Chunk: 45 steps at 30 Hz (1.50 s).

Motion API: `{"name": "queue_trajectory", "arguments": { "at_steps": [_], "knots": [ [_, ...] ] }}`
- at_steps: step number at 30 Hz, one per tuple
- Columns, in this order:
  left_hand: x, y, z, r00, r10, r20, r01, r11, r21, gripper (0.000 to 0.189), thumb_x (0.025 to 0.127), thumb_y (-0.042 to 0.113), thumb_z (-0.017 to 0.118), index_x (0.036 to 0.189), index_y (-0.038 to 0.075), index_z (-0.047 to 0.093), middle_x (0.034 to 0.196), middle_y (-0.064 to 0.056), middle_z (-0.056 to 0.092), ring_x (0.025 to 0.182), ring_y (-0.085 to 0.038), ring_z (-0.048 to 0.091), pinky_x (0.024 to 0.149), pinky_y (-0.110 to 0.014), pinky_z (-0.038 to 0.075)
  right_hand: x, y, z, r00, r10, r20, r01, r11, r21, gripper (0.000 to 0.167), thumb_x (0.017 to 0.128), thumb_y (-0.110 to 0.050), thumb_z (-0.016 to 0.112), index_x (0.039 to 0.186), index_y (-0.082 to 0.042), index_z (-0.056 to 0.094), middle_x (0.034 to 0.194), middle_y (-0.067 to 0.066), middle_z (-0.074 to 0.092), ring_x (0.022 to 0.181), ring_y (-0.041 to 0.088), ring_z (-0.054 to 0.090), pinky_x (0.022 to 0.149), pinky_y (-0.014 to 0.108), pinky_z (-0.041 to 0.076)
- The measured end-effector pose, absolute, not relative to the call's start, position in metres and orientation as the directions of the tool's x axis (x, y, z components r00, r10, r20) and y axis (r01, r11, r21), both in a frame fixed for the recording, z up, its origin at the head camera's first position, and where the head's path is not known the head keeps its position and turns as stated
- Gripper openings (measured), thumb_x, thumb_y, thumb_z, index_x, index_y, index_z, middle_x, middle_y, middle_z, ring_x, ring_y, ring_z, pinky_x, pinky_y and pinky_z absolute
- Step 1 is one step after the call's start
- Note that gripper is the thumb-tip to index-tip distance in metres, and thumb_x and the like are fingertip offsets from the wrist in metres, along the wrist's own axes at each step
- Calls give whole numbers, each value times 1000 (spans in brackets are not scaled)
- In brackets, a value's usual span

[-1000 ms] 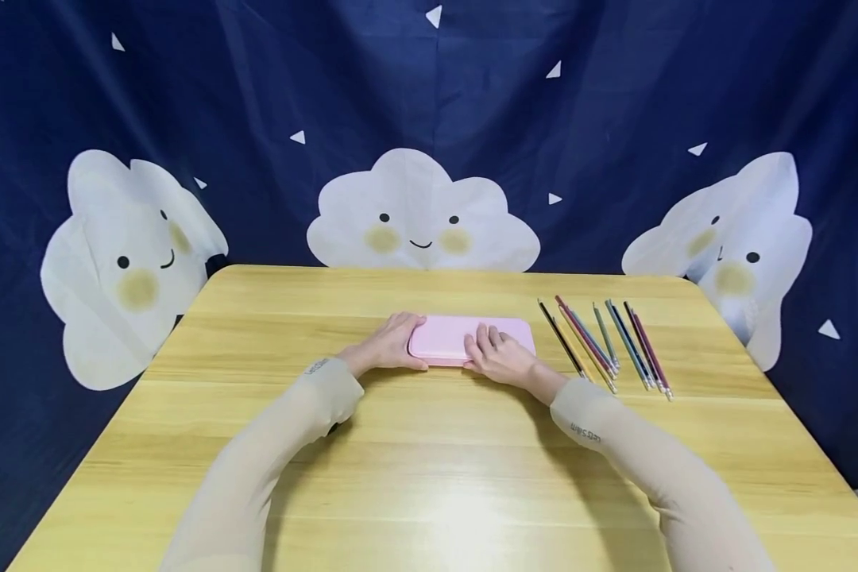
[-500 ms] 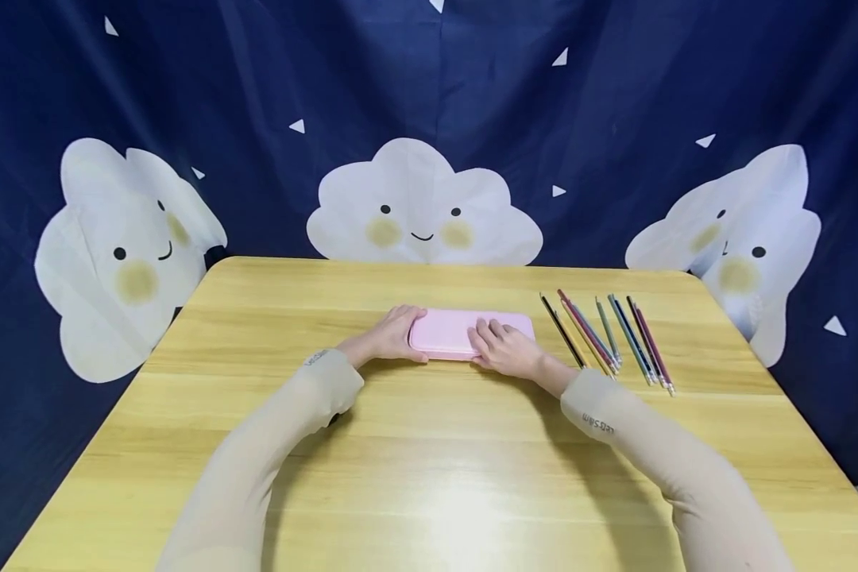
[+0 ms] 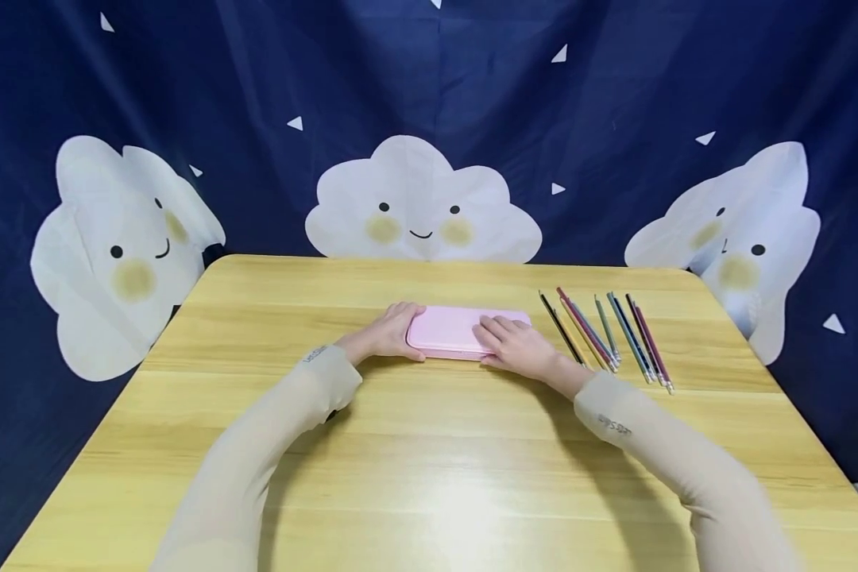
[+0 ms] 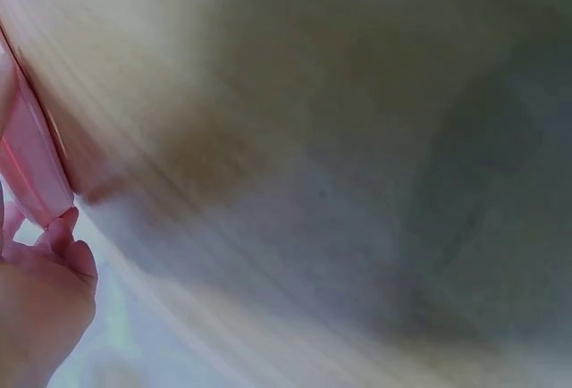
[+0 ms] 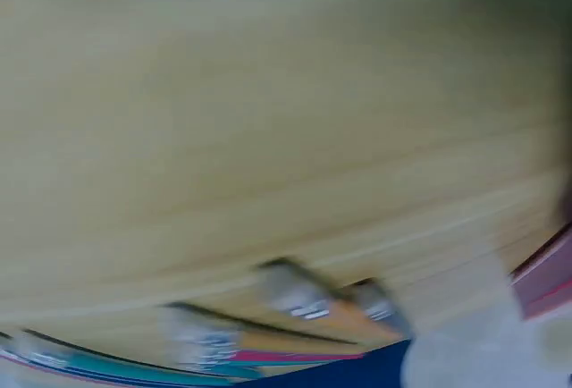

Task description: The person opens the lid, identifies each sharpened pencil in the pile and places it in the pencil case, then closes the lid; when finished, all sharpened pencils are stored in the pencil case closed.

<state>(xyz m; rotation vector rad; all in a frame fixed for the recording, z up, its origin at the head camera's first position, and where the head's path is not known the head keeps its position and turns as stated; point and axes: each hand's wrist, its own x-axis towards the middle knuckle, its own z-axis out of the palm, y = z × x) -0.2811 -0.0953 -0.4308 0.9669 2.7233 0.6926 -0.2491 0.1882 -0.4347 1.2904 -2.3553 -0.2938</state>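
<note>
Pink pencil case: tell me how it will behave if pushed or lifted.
The pink pencil case looks hard-shelled and flat, so it probably stays stiff and slides rather than tips. Its smooth lid may be slippery under the right hand. The left hand grips one end, suggesting it is light.

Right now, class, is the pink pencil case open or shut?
Shut: the pink pencil case lies flat, lid down, no gap visible, both hands on it.

Your right hand (image 3: 516, 346) has slid along the top of the pink case (image 3: 452, 332) toward its right end, nearer the coloured pencils (image 3: 604, 337). Your head has tipped slightly, so the bench (image 3: 429, 445) and backdrop sit a little higher in view than a second ago.
</note>
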Motion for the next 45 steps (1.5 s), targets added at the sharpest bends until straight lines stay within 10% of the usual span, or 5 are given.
{"name": "queue_trajectory", "arguments": {
  "at_steps": [6, 25, 30, 38, 45],
  "knots": [
    [-279, -98, -435, -785, 619, 5, 546, 688, 478, 91, 69, 37, 78, 137, 0, 29, 134, -20, 38, 120, -34, 35, 103, -45, 26, -241, 221, -424, -689, -693, 210, -660, 721, 211, 57, 85, -49, 55, 123, -7, 50, 119, 14, 51, 107, 32, 50, 84, 47, 46],
    [-280, -96, -438, -845, 534, -27, 447, 734, 511, 129, 61, 41, 81, 143, -1, -10, 139, -17, 38, 121, -33, 36, 99, -48, 32, -265, 215, -413, -894, -27, 447, -296, 785, -544, 36, 95, -32, 47, 103, -1, 63, 81, 16, 63, 73, 30, 57, 62, 43, 43],
    [-278, -95, -435, -834, 548, -67, 452, 748, 486, 124, 67, 43, 77, 143, -3, -9, 149, -21, 16, 133, -37, 22, 105, -52, 22, -273, 213, -418, -868, -47, 494, -348, 768, -538, 35, 92, -13, 54, 122, 6, 53, 86, 22, 58, 69, 30, 52, 63, 41, 42],
    [-278, -94, -431, -830, 553, -72, 473, 766, 436, 117, 67, 42, 76, 143, -7, 3, 143, -24, 29, 127, -36, 30, 104, -48, 26, -280, 214, -419, -972, -156, 178, -222, 862, -456, 71, 96, -28, 44, 147, -7, -1, 119, 29, 37, 84, 36, 49, 77, 49, 42],
    [-280, -93, -429, -811, 579, -79, 513, 770, 380, 102, 67, 44, 75, 141, -5, 25, 122, -16, 42, 109, -29, 40, 90, -39, 37, -288, 218, -420, -965, -261, -11, -235, 884, -404, 77, 95, -33, 46, 145, -2, -5, 112, 31, 39, 87, 38, 50, 79, 50, 42]
  ]
}}
